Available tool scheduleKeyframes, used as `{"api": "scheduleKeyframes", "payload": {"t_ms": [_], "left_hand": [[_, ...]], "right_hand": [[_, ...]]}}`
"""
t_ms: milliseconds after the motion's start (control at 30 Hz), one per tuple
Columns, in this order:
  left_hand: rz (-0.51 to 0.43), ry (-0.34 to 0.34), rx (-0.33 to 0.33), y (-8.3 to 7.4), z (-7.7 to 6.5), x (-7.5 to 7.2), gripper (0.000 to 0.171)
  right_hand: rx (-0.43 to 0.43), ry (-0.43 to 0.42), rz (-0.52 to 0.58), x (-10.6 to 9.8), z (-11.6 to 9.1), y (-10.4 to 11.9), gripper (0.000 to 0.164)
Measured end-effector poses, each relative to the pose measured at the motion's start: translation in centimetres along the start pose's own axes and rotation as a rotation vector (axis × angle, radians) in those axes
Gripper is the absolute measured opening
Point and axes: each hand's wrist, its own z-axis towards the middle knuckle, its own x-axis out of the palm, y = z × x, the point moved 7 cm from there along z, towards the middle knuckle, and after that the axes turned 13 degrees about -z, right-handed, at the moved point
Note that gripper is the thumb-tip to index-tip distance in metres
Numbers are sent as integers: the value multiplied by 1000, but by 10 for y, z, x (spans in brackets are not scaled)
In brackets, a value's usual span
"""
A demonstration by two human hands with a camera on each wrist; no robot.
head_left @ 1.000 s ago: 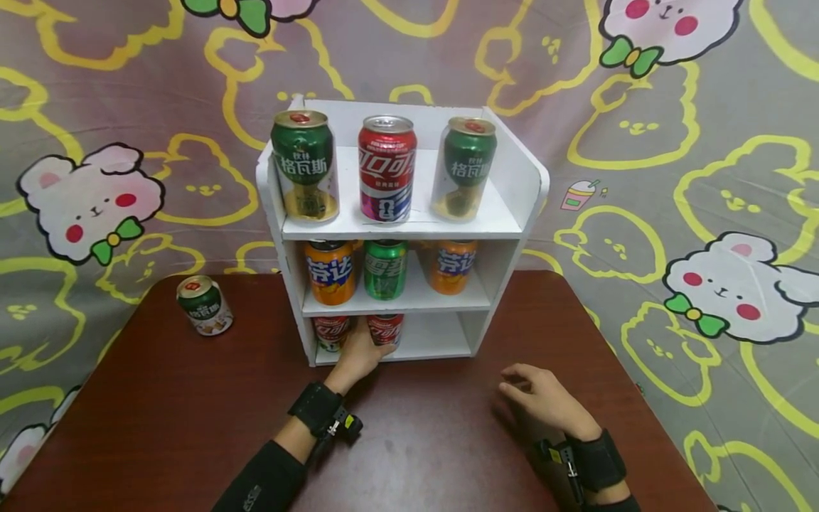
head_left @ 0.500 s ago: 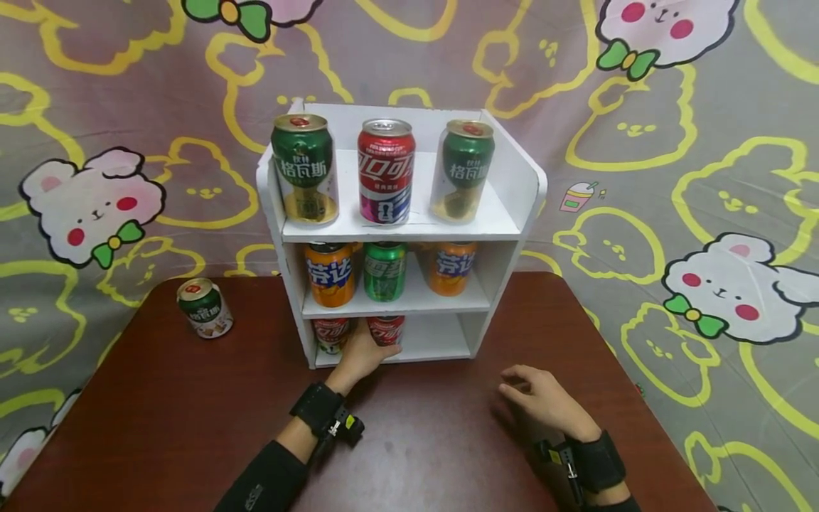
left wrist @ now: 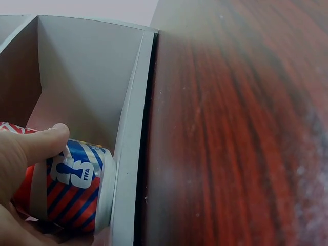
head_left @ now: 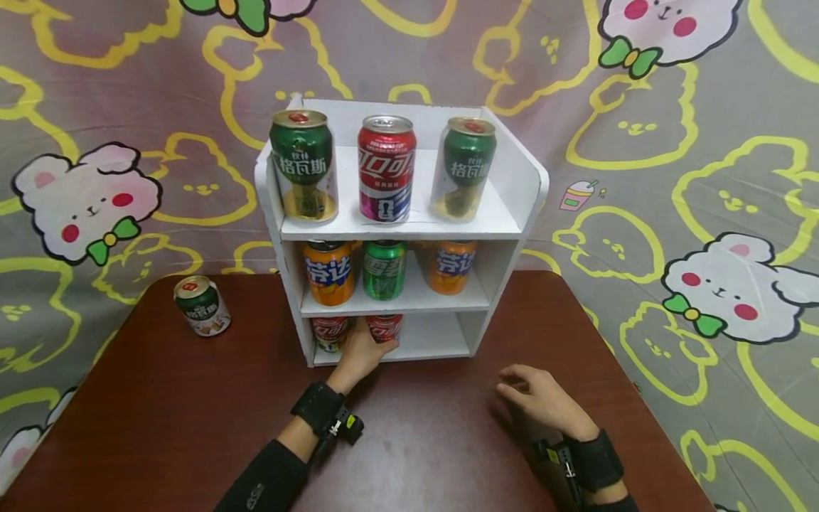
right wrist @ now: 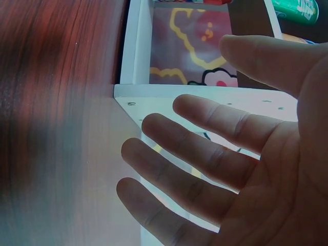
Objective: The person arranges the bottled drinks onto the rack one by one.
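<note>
On the bottom shelf of a white rack, my left hand grips a red cola can, fingers on its left side and thumb across its front. The left wrist view shows the can with its base against the shelf floor and my thumb over its printed side. Another red can stands just left of that hand. My right hand hovers by the table at the right, holding nothing; in the right wrist view its fingers are spread and relaxed.
The top shelf bears two green-and-gold cans with a red can between them. Orange cans and a green can stand on the middle shelf. A green-and-white can is on the brown table, left of the rack.
</note>
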Motion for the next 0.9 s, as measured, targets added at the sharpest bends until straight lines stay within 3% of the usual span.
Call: {"api": "scheduleKeyframes", "payload": {"t_ms": [300,500,767,900], "left_hand": [[1,-12,0,0,0,-1,93],[1,19,-11,3,2,-1,91],[6,41,-60,8,-1,-2,94],[15,53,-34,4,-5,-4,96]], "right_hand": [[-6,-8,-1,1,1,0,39],[-11,-10,1,1,1,1,39],[-16,-6,-4,2,0,0,40],[-18,-2,-3,2,0,0,41]]}}
